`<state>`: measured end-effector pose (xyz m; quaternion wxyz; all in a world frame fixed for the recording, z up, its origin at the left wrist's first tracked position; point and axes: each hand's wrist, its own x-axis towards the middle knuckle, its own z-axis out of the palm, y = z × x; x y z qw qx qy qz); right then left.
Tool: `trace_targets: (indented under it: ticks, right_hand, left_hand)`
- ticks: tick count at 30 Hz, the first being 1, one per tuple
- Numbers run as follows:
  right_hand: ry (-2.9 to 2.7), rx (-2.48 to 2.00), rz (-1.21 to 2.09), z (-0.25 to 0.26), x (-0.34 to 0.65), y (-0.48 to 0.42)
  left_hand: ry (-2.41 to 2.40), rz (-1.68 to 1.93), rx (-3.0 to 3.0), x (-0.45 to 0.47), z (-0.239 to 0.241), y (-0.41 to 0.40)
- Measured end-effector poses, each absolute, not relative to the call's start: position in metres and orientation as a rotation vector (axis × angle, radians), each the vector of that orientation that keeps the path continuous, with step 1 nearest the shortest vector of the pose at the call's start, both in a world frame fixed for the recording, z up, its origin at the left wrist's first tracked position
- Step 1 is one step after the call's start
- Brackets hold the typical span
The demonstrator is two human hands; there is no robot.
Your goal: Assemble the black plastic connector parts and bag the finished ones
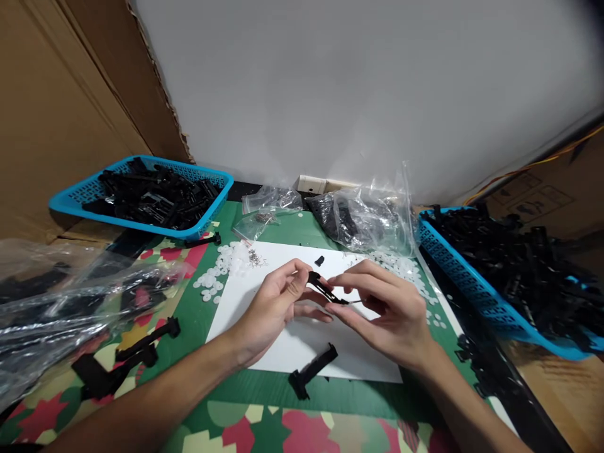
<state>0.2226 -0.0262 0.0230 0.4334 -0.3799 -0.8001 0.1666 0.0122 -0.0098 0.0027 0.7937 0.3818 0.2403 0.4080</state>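
Note:
My left hand (276, 303) and my right hand (387, 308) meet above a white sheet (283, 349) and together hold a slim black plastic part (325, 289). The left fingers pinch its left end; the right thumb and forefinger pinch its right end, where a thin metal pin (355, 302) sticks out. A second black plastic part (312, 371) lies on the sheet's near edge. A tiny black piece (319, 260) rests on the sheet beyond my hands.
Blue baskets of black parts stand at the back left (70, 202) and along the right (472, 286). Clear bags (372, 217) lie at the back and on the left (56, 302). White washers (214, 277) and small springs (255, 257) are scattered by the sheet. Loose black parts (136, 349) lie on the left.

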Motion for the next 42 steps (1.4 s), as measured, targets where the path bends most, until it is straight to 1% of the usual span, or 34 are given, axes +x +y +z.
trace_targets:
  ticks: [8, 12, 15, 18, 23, 30, 33, 42]
  right_hand:
    - [-2.21, -0.992, 0.062, 0.007, 0.233, -0.02]
    - [-2.352, -1.058, 0.032, -0.003, 0.245, -0.014]
    - [-2.411, -1.101, 0.078, -0.008, 0.251, -0.011]
    - [-2.459, -1.133, 0.15, -0.011, 0.25, -0.009]
    - [-2.409, -1.125, 0.382, -0.01, 0.245, -0.009]
    - [-2.008, -1.094, 0.701, 0.01, 0.232, -0.012]
    - [-1.885, -1.125, 0.708, 0.013, 0.223, -0.011]
    - [-1.813, -1.334, 0.82, 0.003, 0.201, 0.001]
  left_hand:
    - [0.66, 0.911, 1.101, 0.01, -0.008, -0.002]
    - [0.837, 0.934, 1.596, 0.004, -0.014, 0.0]
    - [0.897, 0.961, 1.981, 0.0, -0.02, 0.001]
    - [0.916, 0.958, 2.111, -0.002, -0.024, 0.002]
    - [0.932, 0.93, 2.204, -0.002, -0.026, 0.004]
    - [0.921, 0.925, 2.292, -0.002, -0.026, 0.005]
    - [0.931, 0.902, 2.285, -0.002, -0.026, 0.006]
    - [0.96, 0.851, 2.35, -0.002, -0.027, 0.004]
